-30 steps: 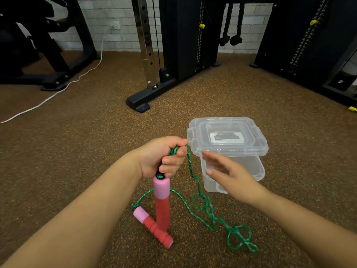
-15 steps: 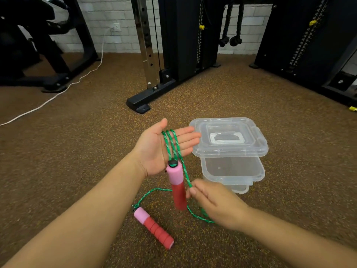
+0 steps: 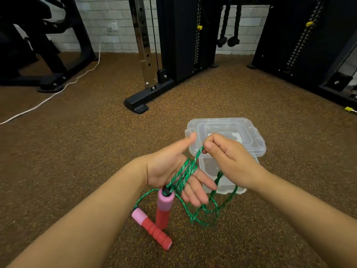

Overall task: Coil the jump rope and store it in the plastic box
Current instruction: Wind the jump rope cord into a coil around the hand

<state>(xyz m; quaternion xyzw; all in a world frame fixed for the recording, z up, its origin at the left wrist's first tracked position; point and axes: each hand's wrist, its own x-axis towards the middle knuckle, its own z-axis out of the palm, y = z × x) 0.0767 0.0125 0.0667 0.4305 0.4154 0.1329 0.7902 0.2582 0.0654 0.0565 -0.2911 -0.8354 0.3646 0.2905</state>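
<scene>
Several turns of the green jump rope (image 3: 184, 174) cross the palm of my left hand (image 3: 170, 169), whose fingers are spread. One red and pink handle (image 3: 164, 207) hangs below that palm. The other handle (image 3: 152, 230) lies on the floor. My right hand (image 3: 229, 161) pinches the rope just above the left palm, thumb and fingers closed on it. Loose rope (image 3: 207, 213) loops down to the floor under both hands. The clear plastic box (image 3: 218, 169) sits behind my hands, its lid (image 3: 249, 136) resting askew on top.
A black and chrome gym machine base (image 3: 139, 105) stands ahead on the brown speckled floor. More dark machines are at the left (image 3: 48, 80) and right (image 3: 309, 55). A white cable (image 3: 48, 97) runs across the floor at left.
My right hand has risen from low near the floor to above the left palm, carrying the rope up. Another turn lies across the left hand.
</scene>
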